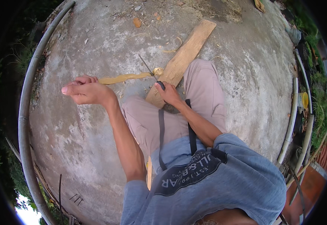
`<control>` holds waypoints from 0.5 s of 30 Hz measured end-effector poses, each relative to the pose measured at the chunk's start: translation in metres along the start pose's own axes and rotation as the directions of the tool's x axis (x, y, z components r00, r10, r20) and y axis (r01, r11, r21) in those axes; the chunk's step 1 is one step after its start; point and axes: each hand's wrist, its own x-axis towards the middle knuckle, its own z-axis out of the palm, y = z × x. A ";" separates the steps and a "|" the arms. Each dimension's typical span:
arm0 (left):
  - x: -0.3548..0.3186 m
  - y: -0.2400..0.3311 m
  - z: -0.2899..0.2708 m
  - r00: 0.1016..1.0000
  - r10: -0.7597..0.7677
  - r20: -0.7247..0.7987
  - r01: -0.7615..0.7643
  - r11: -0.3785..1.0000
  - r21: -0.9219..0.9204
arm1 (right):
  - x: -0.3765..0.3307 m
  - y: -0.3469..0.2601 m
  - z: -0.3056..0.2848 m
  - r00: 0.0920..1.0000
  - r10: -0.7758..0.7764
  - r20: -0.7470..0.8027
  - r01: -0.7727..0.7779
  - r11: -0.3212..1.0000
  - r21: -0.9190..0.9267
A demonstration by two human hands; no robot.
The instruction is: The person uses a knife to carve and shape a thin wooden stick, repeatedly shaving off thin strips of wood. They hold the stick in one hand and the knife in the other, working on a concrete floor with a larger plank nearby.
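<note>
Midway through shaving: left hand [85,91] fisted on yellow strip [124,78], right hand [168,93] gripping knife [151,72] over wooden plank [183,57]; next, likely a steady pull against the blade.

1. The support is a grey, stained concrete floor [96,150] with a rough surface.
2. A long, flat, pale wooden plank [188,52] lies directly on the floor; its near end is just beside the right hand [168,93], and it runs away from this hand.
3. Thin curled wood shavings [174,47] lie beyond the right hand, beside the plank.
4. A small orange dry leaf [137,23] lies far beyond the left hand [85,90].
5. The seated person's legs in beige trousers [204,90] rest on the floor, just beside the right hand.
</note>
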 end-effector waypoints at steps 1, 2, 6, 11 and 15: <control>-0.001 0.000 0.001 1.000 -0.016 -0.021 0.016 1.000 -0.004 | 0.007 0.010 -0.002 0.998 0.061 0.031 -0.063 0.997 0.040; -0.002 0.001 0.003 0.999 -0.034 -0.040 0.033 0.999 -0.009 | 0.011 0.020 -0.005 0.991 0.122 0.061 -0.126 0.989 0.079; 0.003 0.003 -0.012 0.999 0.004 -0.038 -0.003 1.000 0.013 | -0.014 -0.027 -0.011 0.979 0.065 0.191 -0.087 0.990 0.107; -0.002 0.005 0.003 0.999 -0.034 -0.039 0.034 0.999 -0.001 | 0.006 0.035 -0.001 0.996 0.000 -0.085 -0.009 0.995 -0.098; 0.001 0.004 -0.006 0.997 -0.029 -0.065 0.030 1.000 0.007 | 0.000 0.004 -0.007 0.985 0.144 0.096 -0.151 0.985 0.078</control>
